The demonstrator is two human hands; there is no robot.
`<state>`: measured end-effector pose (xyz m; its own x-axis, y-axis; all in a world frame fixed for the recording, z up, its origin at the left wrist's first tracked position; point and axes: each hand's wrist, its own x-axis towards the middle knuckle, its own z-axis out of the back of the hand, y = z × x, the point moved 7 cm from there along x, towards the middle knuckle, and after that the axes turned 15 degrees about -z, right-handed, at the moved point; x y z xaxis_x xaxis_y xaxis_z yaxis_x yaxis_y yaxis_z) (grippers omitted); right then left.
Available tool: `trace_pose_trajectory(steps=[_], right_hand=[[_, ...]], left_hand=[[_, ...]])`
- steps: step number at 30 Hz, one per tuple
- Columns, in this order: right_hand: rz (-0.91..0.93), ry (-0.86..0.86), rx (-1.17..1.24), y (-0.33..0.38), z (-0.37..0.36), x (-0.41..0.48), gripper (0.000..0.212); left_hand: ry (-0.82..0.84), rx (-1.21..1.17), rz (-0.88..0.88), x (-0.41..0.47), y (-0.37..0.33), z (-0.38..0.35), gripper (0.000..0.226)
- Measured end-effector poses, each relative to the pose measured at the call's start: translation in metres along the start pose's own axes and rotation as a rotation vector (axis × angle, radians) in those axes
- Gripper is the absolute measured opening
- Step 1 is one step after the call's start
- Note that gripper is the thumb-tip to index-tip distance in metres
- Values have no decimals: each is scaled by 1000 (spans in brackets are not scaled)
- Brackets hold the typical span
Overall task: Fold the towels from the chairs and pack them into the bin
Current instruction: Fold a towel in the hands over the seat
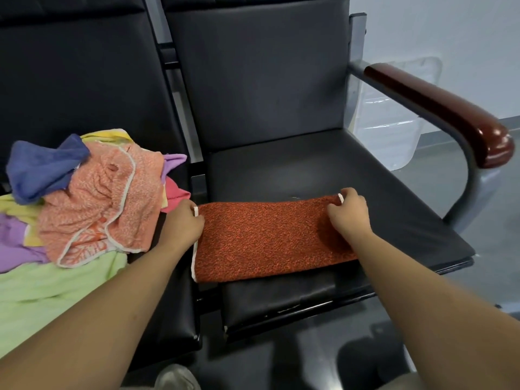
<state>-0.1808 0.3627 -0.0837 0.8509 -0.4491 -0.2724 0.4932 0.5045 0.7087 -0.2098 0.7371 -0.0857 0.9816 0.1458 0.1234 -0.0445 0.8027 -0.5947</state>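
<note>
Left hand [181,220] and right hand [349,212] reach forward, fingers apparently pinching.

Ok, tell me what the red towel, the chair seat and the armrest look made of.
Red towel: likely terry cloth, matte; nubbly pile, white edging. Chair seat: black leather or vinyl, can't tell which; smooth faint sheen, peeling front edge. Armrest: probably lacquered wood, possibly plastic; glossy red-brown, bright highlights.

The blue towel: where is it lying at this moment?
In the head view the blue towel lies at the left, on top of the pile on the left chair, against the salmon towel.
</note>
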Motion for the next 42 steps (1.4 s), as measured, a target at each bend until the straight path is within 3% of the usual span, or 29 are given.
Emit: trace_pose_trajectory(steps=[2, 4, 7, 11, 14, 19, 23, 27, 29, 32, 35, 37, 39, 41, 42], right_hand=[[61, 0, -96, 4, 1, -9, 52], [147, -30, -216, 11, 1, -19, 46], [273, 48, -435, 16, -17, -38, 37], [362, 289, -686, -3, -48, -66, 61], [359, 339, -762, -15, -48, -71, 63], [356, 332, -817, -22, -40, -77, 62], [424, 265, -785, -19, -44, -91, 59], [476, 358, -755, -11, -64, -115, 54], [432, 421, -707, -7, -70, -126, 54], [333, 570, -501, 1, -77, -141, 46], [-6, 732, 102, 3, -70, -138, 24], [-248, 750, 479, -3, -58, -124, 22], [-392, 701, 695, -13, -42, -106, 29], [-472, 674, 705, -24, -34, -95, 41], [-448, 636, 569, -29, -32, -93, 40]], left_hand=[[70, -94, 69, -5, 1, -4, 40], [150, -341, 195, -15, -1, -14, 62], [254, -734, 431, -38, -8, -36, 41], [263, -553, 402, -45, -8, -33, 44], [191, -292, 325, -45, -21, -16, 51], [332, -657, 507, -70, -55, -18, 32], [294, -641, 347, -68, -72, 5, 25], [219, -731, 265, -66, -94, 24, 20], [188, -785, 229, -67, -107, 28, 20], [192, -890, 158, -70, -136, 28, 3], [207, -853, 73, -77, -164, 16, 13], [250, -864, 29, -85, -178, -1, 18], [311, -869, 18, -92, -183, -23, 22], [320, -567, -121, -89, -178, -32, 20], [303, -328, -226, -86, -174, -32, 17]])
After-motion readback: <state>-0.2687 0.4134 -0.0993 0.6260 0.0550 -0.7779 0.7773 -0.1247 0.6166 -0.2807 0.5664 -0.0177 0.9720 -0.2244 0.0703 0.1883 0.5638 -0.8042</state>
